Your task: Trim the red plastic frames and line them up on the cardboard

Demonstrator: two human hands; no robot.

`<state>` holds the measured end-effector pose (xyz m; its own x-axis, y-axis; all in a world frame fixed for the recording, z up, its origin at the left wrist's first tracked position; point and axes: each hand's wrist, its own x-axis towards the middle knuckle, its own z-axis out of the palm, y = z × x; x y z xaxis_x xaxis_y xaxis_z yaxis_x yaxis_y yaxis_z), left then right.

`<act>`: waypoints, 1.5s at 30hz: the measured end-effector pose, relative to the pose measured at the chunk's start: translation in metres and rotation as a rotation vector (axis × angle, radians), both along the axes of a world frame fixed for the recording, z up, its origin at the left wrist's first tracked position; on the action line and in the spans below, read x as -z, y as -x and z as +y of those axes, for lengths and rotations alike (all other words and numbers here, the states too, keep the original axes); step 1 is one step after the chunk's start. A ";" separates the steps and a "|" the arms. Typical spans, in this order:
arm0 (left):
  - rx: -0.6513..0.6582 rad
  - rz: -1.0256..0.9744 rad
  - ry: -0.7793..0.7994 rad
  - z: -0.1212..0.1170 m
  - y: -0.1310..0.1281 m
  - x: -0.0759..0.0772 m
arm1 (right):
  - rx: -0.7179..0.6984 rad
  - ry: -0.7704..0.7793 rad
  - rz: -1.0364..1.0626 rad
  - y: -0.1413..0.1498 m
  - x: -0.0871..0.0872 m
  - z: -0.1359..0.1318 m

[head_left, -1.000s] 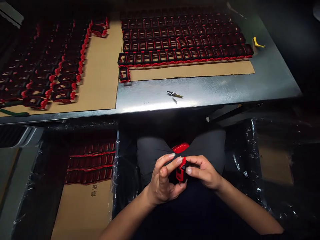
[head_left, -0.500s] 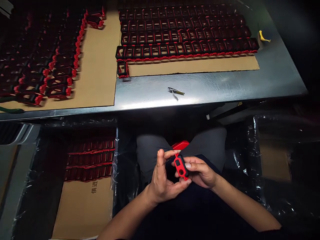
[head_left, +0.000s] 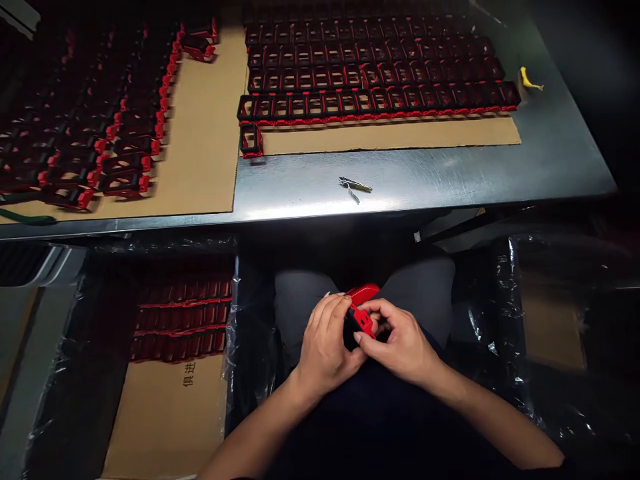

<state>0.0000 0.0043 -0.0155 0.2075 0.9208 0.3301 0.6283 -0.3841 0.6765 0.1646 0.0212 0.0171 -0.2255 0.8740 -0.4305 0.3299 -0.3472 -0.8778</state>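
Observation:
Above my lap, a small red-and-black plastic frame (head_left: 365,321) is held between both hands. My left hand (head_left: 326,339) curls its fingers round the frame's left side, with the thumb beneath. My right hand (head_left: 404,339) pinches the right side between thumb and fingers. A slotted red face of the frame points up toward me; its other sides are hidden by my fingers. Behind the hands a larger smooth red thing (head_left: 363,293) shows between my knees; I cannot tell what it is.
Rows of similar frames (head_left: 350,103) stand on cardboard on the metal table (head_left: 430,177). A nail clipper (head_left: 356,185) lies near its front edge, a yellow scrap (head_left: 530,80) at right. Left below stands a plastic-lined box (head_left: 233,333) with more frames; another lined box (head_left: 511,320) is at right.
The frame has been turned over in my hands, so a different red face shows. My left hand's raised fingers have folded down round it, and my right hand has shifted its grip.

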 end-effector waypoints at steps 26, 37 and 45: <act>0.155 -0.369 -0.200 -0.006 0.012 0.004 | -0.181 -0.021 0.063 0.001 -0.023 0.014; 0.234 -0.260 -0.257 -0.003 0.019 -0.002 | -0.294 -0.055 0.035 -0.004 -0.031 0.018; 0.257 -0.283 -0.228 -0.003 0.018 -0.005 | -0.384 0.038 0.098 -0.014 -0.035 0.021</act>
